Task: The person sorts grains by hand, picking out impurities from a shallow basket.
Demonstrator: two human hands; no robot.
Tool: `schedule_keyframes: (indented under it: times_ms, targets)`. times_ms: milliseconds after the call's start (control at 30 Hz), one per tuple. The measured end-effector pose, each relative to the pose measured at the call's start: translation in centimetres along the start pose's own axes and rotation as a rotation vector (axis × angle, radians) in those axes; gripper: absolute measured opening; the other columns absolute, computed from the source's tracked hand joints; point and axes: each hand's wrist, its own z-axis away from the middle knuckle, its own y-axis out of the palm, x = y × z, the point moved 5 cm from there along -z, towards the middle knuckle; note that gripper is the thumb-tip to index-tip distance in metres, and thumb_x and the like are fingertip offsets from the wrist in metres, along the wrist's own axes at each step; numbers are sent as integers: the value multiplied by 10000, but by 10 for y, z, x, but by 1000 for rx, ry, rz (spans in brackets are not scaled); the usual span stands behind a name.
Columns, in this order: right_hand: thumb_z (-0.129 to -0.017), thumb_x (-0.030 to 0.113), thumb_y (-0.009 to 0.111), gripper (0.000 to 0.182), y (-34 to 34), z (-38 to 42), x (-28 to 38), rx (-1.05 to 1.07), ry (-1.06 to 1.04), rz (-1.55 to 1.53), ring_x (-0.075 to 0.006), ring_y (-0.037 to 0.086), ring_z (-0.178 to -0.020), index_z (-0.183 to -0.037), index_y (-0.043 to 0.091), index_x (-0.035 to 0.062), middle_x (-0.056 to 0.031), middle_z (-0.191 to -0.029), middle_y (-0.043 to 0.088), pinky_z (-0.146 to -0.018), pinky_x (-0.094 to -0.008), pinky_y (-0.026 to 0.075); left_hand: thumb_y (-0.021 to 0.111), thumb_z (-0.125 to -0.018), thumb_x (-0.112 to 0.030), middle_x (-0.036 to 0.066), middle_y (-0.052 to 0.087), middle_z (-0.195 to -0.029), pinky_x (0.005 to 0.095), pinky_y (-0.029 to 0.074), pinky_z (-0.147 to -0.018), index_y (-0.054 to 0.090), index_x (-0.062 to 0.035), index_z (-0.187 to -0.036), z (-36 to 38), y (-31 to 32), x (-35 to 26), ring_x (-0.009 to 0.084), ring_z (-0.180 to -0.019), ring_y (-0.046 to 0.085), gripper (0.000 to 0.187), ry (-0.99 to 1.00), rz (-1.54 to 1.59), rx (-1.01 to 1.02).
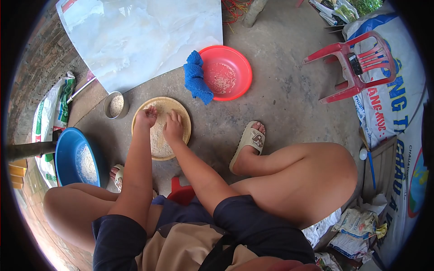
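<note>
A round woven tray lies on the ground between my feet, with pale grains spread over it; they look like rice. Over the tray's left part is my left hand, palm turned up and fingers loosely curled but apart. Whether a few grains lie in that palm is too small to tell. My right hand is beside it, back upward, its fingers spread and reaching down to the grains. Both hands look open.
A metal bowl of grain stands left of the tray. A blue basin and a red basin hold more grains. A blue cloth hangs over the red rim. A red plastic chair carries a dark phone-like object.
</note>
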Motion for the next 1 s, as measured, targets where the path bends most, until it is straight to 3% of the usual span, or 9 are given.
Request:
schedule_keyframes:
  times_ms: [100,333,500,567,700,767,900,967,1000]
  targets:
    - [-762,72,542,409,1,9,0,40,-1,-14,-312,334,-1241,-1170,525,94,-104,-1378,334,-1008,-391,330,333,-918,-71,130,590,-867,310,507,-669,532,42,-939,-1,20,-51,209,-790,590,230,177,88,-38]
    - [-775,115,555,416,6,11,-7,84,-32,8,-261,279,-1292,-1189,514,106,-74,-1429,268,-1021,-394,317,303,-936,-100,201,565,-1036,335,509,-822,499,110,-1101,93,74,-172,251,-913,602,331,1049,-192,16]
    - [-782,150,562,407,5,12,-7,76,-82,-11,-273,272,-1295,-1184,508,110,-94,-1431,255,-1015,-395,317,389,-916,-184,197,523,-1175,383,406,-946,449,57,-1217,26,25,-174,298,-1113,503,390,1083,-798,-113]
    - [-780,167,574,412,-3,14,-1,71,-109,15,-277,279,-1288,-1182,508,109,-100,-1421,267,-1010,-397,320,460,-872,-238,206,481,-1251,384,338,-993,435,15,-1259,9,15,-149,333,-1200,426,463,1092,-1799,-358]
    - [-773,172,584,346,-3,27,0,83,-217,45,-276,360,-1219,-1106,538,91,-107,-1312,387,-974,-387,356,470,-849,-271,176,477,-1265,390,355,-970,489,-81,-1251,69,37,-98,337,-1154,466,445,1030,-1901,-641]
    - [-777,156,573,284,8,26,-3,93,-253,17,-283,415,-1142,-1046,545,68,-115,-1202,443,-926,-391,384,473,-852,-258,132,505,-1249,405,381,-939,508,-85,-1228,39,37,-111,341,-1099,507,416,1277,-1599,-264]
    - [-767,81,532,108,11,15,4,177,-257,-35,-302,523,-937,-859,530,25,-138,-944,518,-783,-399,444,455,-872,-249,144,541,-1188,400,431,-882,535,-45,-1180,53,58,-99,319,-1021,558,379,1033,-1292,-44]
    - [-760,64,522,96,9,11,6,137,-259,-40,-313,534,-899,-847,526,22,-147,-911,519,-752,-407,450,416,-898,-228,160,561,-1132,376,468,-841,522,7,-1160,55,62,-64,280,-960,587,368,489,-757,283]
    - [-754,46,511,86,7,9,8,99,-259,-48,-323,546,-860,-834,523,19,-155,-877,520,-721,-414,456,402,-906,-224,170,561,-1119,367,477,-840,510,22,-1158,57,60,-50,274,-960,587,369,391,-655,308]
